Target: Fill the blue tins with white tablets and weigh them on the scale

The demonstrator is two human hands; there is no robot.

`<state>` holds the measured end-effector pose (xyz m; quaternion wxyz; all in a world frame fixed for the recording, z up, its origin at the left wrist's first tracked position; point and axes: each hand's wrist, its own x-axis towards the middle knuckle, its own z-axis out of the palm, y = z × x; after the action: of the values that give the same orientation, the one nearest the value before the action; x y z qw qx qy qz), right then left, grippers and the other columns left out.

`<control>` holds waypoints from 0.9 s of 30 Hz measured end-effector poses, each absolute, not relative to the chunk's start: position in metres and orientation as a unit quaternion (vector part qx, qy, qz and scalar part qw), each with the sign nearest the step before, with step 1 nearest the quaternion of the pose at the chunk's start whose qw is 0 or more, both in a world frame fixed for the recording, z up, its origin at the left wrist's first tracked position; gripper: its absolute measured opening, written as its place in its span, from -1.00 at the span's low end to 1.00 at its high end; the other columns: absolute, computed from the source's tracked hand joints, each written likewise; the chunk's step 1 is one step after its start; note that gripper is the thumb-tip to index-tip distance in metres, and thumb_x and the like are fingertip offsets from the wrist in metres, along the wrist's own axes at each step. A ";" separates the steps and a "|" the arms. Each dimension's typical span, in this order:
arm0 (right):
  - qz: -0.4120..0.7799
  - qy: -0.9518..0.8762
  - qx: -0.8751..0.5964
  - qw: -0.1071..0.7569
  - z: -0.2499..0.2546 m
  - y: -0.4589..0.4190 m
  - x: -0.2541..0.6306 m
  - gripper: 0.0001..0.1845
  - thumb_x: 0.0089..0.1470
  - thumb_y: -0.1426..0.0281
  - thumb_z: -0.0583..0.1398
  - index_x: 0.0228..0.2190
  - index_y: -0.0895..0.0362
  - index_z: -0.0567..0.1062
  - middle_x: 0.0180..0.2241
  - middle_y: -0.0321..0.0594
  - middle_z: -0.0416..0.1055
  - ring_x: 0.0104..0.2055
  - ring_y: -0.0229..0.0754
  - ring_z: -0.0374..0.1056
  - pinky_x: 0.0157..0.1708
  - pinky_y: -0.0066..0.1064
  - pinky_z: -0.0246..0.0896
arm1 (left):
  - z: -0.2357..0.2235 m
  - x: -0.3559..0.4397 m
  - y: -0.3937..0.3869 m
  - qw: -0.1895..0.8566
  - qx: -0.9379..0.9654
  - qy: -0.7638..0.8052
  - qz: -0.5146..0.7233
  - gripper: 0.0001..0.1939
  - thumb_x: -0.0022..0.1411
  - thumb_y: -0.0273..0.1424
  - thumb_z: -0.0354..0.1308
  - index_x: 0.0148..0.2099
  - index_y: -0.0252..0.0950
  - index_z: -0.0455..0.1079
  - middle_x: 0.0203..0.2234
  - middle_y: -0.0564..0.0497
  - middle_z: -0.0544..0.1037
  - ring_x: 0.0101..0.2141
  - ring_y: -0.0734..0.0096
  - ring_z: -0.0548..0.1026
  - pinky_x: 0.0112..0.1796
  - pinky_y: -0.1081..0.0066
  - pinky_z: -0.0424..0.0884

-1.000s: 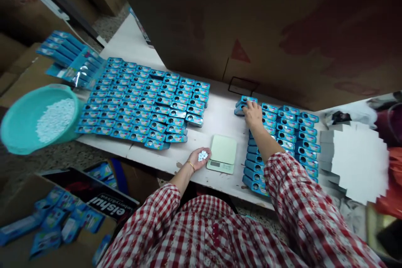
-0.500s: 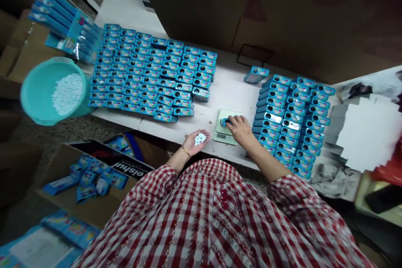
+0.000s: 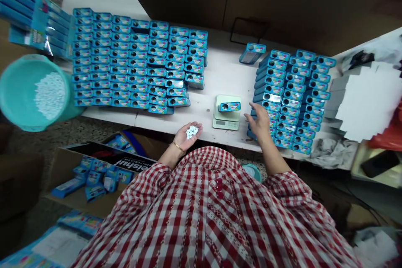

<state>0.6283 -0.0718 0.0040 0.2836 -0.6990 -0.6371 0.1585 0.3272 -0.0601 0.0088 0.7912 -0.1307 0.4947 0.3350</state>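
My left hand (image 3: 187, 134) is cupped palm up at the table's near edge, holding a small heap of white tablets (image 3: 191, 130). A blue tin (image 3: 229, 106) lies on the small pale green scale (image 3: 227, 113) just right of that hand. My right hand (image 3: 260, 119) hovers with fingers spread, holding nothing, between the scale and the right block of blue tins (image 3: 290, 100). One tin (image 3: 252, 52) stands apart behind that block.
A large block of blue tins (image 3: 132, 60) covers the table's left part. A teal basin (image 3: 28, 92) with white tablets sits at the far left. A cardboard box (image 3: 94, 171) with blue packs is on the floor. White cards (image 3: 364, 104) lie at the right.
My right hand took a tin from the right block, set it on the scale and has now let go and drawn back to the right. My left hand stays cupped on the tablets.
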 end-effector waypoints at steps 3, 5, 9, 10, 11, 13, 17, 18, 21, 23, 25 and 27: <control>0.151 -0.658 -0.679 0.289 0.000 -0.066 0.626 -0.54 0.03 0.24 0.14 -0.03 0.11 0.33 -0.06 -0.09 0.35 0.01 -0.06 0.24 0.02 -0.14 0.16 | 0.010 0.328 -0.061 0.796 -0.123 0.486 0.340 -0.75 0.23 -0.45 -0.08 -0.32 -0.41 0.41 -0.38 -0.16 0.55 -0.24 0.32 0.51 -0.19 0.35 0.43; 0.147 -0.668 -0.668 0.293 0.000 -0.062 0.627 -0.54 0.03 0.23 0.14 -0.02 0.12 0.32 -0.06 -0.09 0.35 0.01 -0.06 0.24 0.02 -0.15 0.16 | 0.011 0.329 -0.063 0.796 -0.121 0.484 0.342 -0.75 0.23 -0.45 -0.09 -0.31 -0.42 0.41 -0.36 -0.16 0.55 -0.21 0.31 0.51 -0.17 0.34 0.42; 0.127 -0.669 -0.671 0.294 0.011 -0.062 0.622 -0.59 0.05 0.24 0.12 -0.05 0.11 0.34 -0.09 -0.09 0.36 -0.01 -0.04 0.24 -0.01 -0.13 0.18 | 0.013 0.330 -0.065 0.799 -0.121 0.478 0.346 -0.76 0.22 -0.46 -0.09 -0.29 -0.41 0.41 -0.34 -0.16 0.55 -0.16 0.29 0.48 -0.12 0.31 0.39; 0.119 -0.671 -0.670 0.294 0.017 -0.064 0.616 -0.63 0.06 0.26 0.11 -0.08 0.11 0.36 -0.12 -0.08 0.37 -0.03 -0.04 0.25 -0.03 -0.14 0.19 | 0.014 0.332 -0.065 0.801 -0.120 0.475 0.345 -0.76 0.22 -0.46 -0.08 -0.28 -0.41 0.41 -0.34 -0.16 0.55 -0.15 0.29 0.48 -0.10 0.30 0.38; 0.115 -0.679 -0.663 0.294 0.024 -0.067 0.607 -0.67 0.08 0.29 0.10 -0.11 0.11 0.37 -0.16 -0.08 0.38 -0.06 -0.05 0.27 -0.06 -0.15 0.21 | 0.015 0.335 -0.065 0.804 -0.120 0.472 0.342 -0.76 0.22 -0.46 -0.08 -0.28 -0.41 0.41 -0.33 -0.16 0.55 -0.15 0.28 0.48 -0.09 0.28 0.37; 0.132 -0.719 -0.619 0.286 0.037 -0.075 0.584 -0.73 0.09 0.34 0.08 -0.16 0.12 0.40 -0.22 -0.09 0.40 -0.11 -0.08 0.29 -0.11 -0.21 0.24 | 0.016 0.341 -0.065 0.811 -0.117 0.467 0.333 -0.76 0.21 -0.45 -0.08 -0.29 -0.41 0.41 -0.32 -0.17 0.55 -0.16 0.27 0.48 -0.09 0.26 0.37; 0.189 -0.788 -0.536 0.236 0.048 -0.095 0.551 -0.76 0.12 0.38 0.05 -0.19 0.14 0.42 -0.26 -0.10 0.41 -0.20 -0.13 0.31 -0.21 -0.29 0.27 | 0.019 0.353 -0.065 0.822 -0.109 0.457 0.322 -0.74 0.22 -0.45 -0.09 -0.33 -0.43 0.41 -0.34 -0.18 0.55 -0.20 0.27 0.50 -0.11 0.28 0.37; 0.190 -0.774 -0.553 0.241 0.047 -0.098 0.552 -0.77 0.12 0.39 0.05 -0.21 0.14 0.43 -0.29 -0.11 0.41 -0.23 -0.14 0.31 -0.23 -0.29 0.28 | 0.019 0.354 -0.066 0.824 -0.109 0.457 0.319 -0.73 0.22 -0.45 -0.10 -0.33 -0.43 0.41 -0.34 -0.17 0.55 -0.22 0.28 0.51 -0.12 0.29 0.37; 0.167 -0.671 -0.658 0.299 0.035 -0.100 0.572 -0.79 0.12 0.38 0.03 -0.27 0.14 0.44 -0.38 -0.15 0.39 -0.35 -0.18 0.30 -0.33 -0.33 0.29 | 0.017 0.353 -0.067 0.825 -0.109 0.458 0.314 -0.72 0.22 -0.45 -0.10 -0.33 -0.43 0.42 -0.33 -0.17 0.55 -0.24 0.28 0.51 -0.13 0.29 0.38; 0.151 -0.624 -0.700 0.312 0.027 -0.093 0.590 -0.77 0.10 0.36 0.05 -0.22 0.13 0.42 -0.33 -0.14 0.37 -0.33 -0.18 0.30 -0.36 -0.33 0.30 | 0.015 0.350 -0.067 0.823 -0.108 0.459 0.318 -0.74 0.22 -0.45 -0.09 -0.33 -0.43 0.42 -0.32 -0.18 0.55 -0.23 0.29 0.51 -0.12 0.29 0.37; 0.145 -0.640 -0.699 0.286 0.023 -0.080 0.604 -0.65 0.06 0.34 0.09 -0.09 0.13 0.35 -0.18 -0.08 0.34 -0.16 -0.10 0.28 -0.26 -0.25 0.30 | 0.014 0.348 -0.068 0.821 -0.108 0.461 0.319 -0.75 0.20 -0.45 -0.08 -0.33 -0.43 0.42 -0.33 -0.18 0.55 -0.23 0.29 0.51 -0.12 0.29 0.37; 0.150 -0.681 -0.675 0.242 0.024 -0.065 0.609 -0.48 0.02 0.32 0.14 0.04 0.11 0.24 -0.02 -0.05 0.25 0.01 -0.01 0.18 -0.09 -0.14 0.23 | 0.015 0.347 -0.067 0.820 -0.110 0.463 0.318 -0.76 0.19 -0.46 -0.07 -0.33 -0.43 0.42 -0.33 -0.17 0.55 -0.23 0.29 0.51 -0.12 0.29 0.37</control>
<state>0.6090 -0.0650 0.0243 0.2420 -0.6750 -0.6806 0.1501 0.3471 -0.0675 0.0151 0.8199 -0.1103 0.4630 0.3181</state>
